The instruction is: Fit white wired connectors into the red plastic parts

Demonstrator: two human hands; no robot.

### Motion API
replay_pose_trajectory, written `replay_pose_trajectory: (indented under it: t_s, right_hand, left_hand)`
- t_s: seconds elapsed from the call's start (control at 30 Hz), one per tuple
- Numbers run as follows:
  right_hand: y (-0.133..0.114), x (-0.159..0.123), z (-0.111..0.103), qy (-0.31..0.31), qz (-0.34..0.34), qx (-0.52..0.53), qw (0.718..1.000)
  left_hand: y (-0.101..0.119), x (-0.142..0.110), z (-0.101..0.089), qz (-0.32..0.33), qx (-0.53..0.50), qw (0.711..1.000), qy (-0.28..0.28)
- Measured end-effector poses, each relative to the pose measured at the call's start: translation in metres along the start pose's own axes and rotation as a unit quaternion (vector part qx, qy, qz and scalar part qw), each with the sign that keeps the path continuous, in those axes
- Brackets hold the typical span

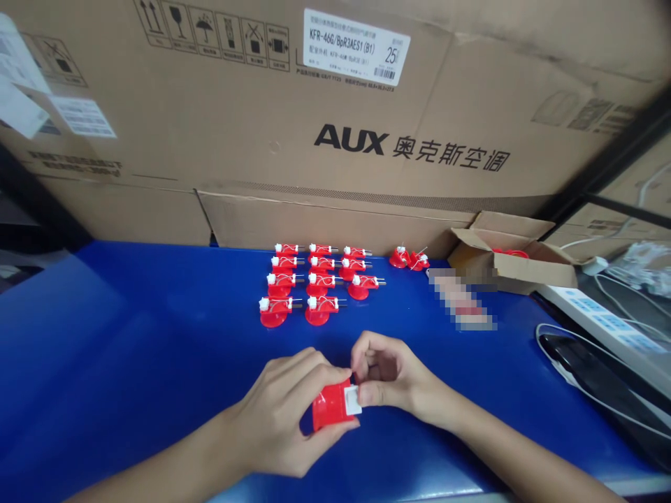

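Item: one red plastic plug, blocky in body, with a white square patch at its right end, held low in the view between both hands over the blue surface. The left hand is curled around the red body, its fingers closed over the top. The right hand pinches the white end between thumb and bent forefinger, its other fingers curled; the fingertips of the two hands meet just above the plug. Count of like pieces: eleven red plug units at 12 o'clock from the hands, standing in four rows of three, three, three and two. Each has a flared round red base, a white connector, thin wires and metal pins pointing right. Two further red units sit just beside each other at 1 o'clock. Also present: one open cardboard box at 2 o'clock, with red pieces inside, number hidden; one blurred object near it; one white power strip and one black flat device with a white cable at 3 o'clock; one large AUX carton standing along the far edge.
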State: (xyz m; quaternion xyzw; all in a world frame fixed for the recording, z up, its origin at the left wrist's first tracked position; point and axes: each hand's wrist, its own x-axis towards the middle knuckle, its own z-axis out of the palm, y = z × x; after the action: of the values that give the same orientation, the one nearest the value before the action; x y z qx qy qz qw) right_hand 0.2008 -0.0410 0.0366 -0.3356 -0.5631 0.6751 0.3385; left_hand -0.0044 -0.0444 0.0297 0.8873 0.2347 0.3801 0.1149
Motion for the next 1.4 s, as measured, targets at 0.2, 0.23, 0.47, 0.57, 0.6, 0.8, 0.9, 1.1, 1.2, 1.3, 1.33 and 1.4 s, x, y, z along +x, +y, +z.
replay_pose_trajectory:
  t_s: [0.2, 0.23, 0.47, 0.57, 0.6, 0.8, 0.9, 1.1, 1.2, 1.3, 1.33, 1.4]
  right_hand:
    - [-0.004, -0.003, 0.003, 0.001, -0.008, -0.023, 1.0]
    - [-0.004, -0.003, 0.003, 0.003, -0.011, -0.027, 1.0]
    - [-0.006, -0.002, -0.003, 0.031, -0.023, -0.086, 0.996]
    - [-0.011, -0.001, -0.011, 0.059, -0.032, -0.133, 0.989]
    - [-0.012, 0.0, -0.014, 0.074, -0.037, -0.147, 0.986]
    - [-0.011, 0.006, -0.025, 0.123, -0.071, -0.251, 0.957]
    - [-0.008, 0.008, -0.026, 0.099, -0.073, -0.301, 0.946]
    - [0.003, 0.011, -0.029, 0.053, -0.021, -0.267, 0.962]
    - [0.007, 0.012, -0.033, 0.044, -0.01, -0.24, 0.97]
    - [0.007, 0.011, -0.036, 0.048, -0.003, -0.24, 0.969]
    - [0.007, 0.011, -0.037, 0.056, 0.002, -0.245, 0.968]
    - [0.005, 0.011, -0.038, 0.074, 0.014, -0.249, 0.966]
  left_hand:
    - [-0.001, 0.0, 0.0, -0.011, 0.001, 1.0, -0.03]
    - [-0.002, 0.0, 0.0, -0.022, -0.001, 0.999, -0.04]
    - [-0.009, 0.003, 0.006, -0.099, -0.044, 0.991, -0.083]
    - [-0.013, 0.005, 0.007, -0.135, -0.064, 0.987, -0.058]
    - [-0.014, 0.005, 0.007, -0.143, -0.068, 0.986, -0.05]
    - [-0.021, 0.009, 0.009, -0.206, -0.099, 0.972, -0.045]
    - [-0.024, 0.011, 0.012, -0.227, -0.125, 0.965, -0.05]
    - [-0.03, 0.009, 0.019, -0.23, -0.178, 0.954, -0.071]
    - [-0.033, 0.007, 0.022, -0.231, -0.176, 0.954, -0.08]
    - [-0.035, 0.007, 0.023, -0.233, -0.164, 0.955, -0.083]
    - [-0.035, 0.007, 0.023, -0.233, -0.158, 0.956, -0.083]
    - [-0.036, 0.007, 0.022, -0.23, -0.147, 0.958, -0.083]
